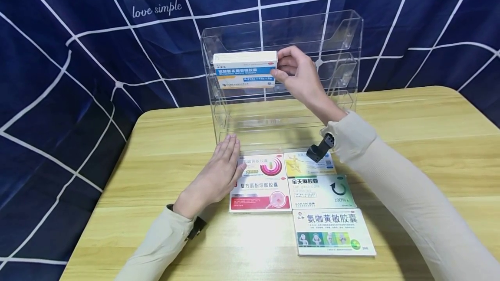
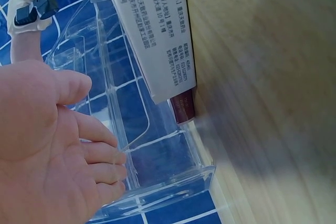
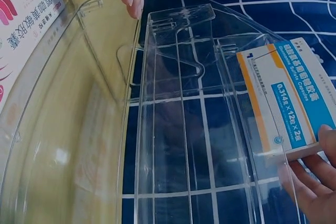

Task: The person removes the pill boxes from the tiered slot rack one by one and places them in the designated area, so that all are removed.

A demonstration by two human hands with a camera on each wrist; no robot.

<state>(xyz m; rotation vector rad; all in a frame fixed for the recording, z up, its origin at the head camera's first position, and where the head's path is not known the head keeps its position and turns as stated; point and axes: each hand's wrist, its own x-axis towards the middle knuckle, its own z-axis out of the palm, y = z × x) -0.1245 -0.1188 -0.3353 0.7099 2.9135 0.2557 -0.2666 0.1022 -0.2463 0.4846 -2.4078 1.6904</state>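
In the head view, my right hand [image 1: 298, 73] pinches the right end of a white, blue and orange medicine box [image 1: 246, 70]. The box stands at the upper left tiers of a clear acrylic display rack [image 1: 283, 34]. From the right wrist view, thumb and fingers lie on either side of the box [image 3: 286, 98], close to a clear panel; whether its base rests in a tier I cannot tell. My left hand [image 1: 216, 172] lies with straight fingers by the rack's lower left corner, beside a pink and white medicine box [image 1: 259, 194]. Its palm [image 2: 47, 145] holds nothing.
Several flat medicine boxes lie before the rack: another pink one [image 1: 254, 166], a yellow one [image 1: 308, 164], a green and white one [image 1: 320, 192] and a larger white one [image 1: 332, 231]. Behind the wooden table [image 1: 156, 155] hangs a blue checked cloth [image 1: 156, 55].
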